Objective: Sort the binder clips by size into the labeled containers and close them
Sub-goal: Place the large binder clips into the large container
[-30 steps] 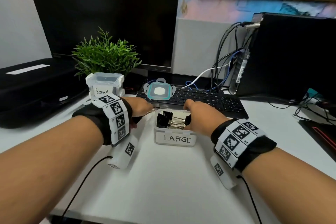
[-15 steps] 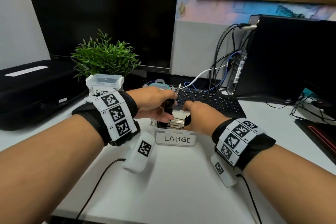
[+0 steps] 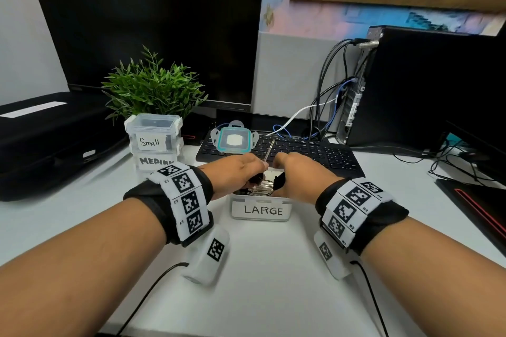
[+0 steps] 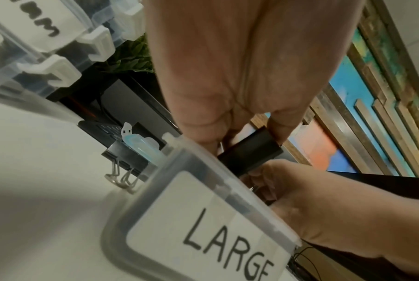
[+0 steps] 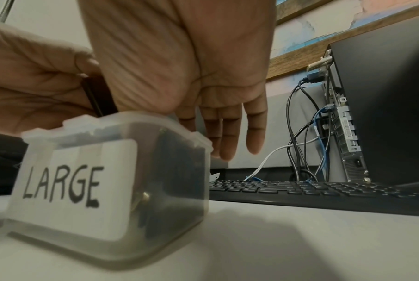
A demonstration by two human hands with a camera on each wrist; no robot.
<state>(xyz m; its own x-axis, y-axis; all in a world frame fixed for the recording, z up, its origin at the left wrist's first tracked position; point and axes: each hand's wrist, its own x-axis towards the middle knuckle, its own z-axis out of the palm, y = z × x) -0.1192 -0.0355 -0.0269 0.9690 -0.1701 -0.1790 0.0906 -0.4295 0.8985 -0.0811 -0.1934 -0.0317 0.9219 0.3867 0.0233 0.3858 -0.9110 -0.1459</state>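
Pinching a large black binder clip (image 4: 249, 152) over the open clear plastic LARGE container (image 3: 260, 209) at frame centre, the left hand (image 3: 235, 175) has fingers curled on its body. Only the left-wrist view shows another black clip (image 4: 125, 159) lying on the white desk (image 3: 273, 282) beside the container's left wall. The right hand (image 3: 298, 175) thumbs a clip at the right rim, its other fingers (image 5: 227, 133) hanging straight beyond the container's far edge.

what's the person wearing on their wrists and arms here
Both forearms are bare, with no sleeves. Each wrist carries a black fabric strap wrapped with a white band of square black-and-white coded markers: left wristband, right wristband. Under each hangs a white camera pod bearing one more marker, trailing a thin black cable toward the desk edge.
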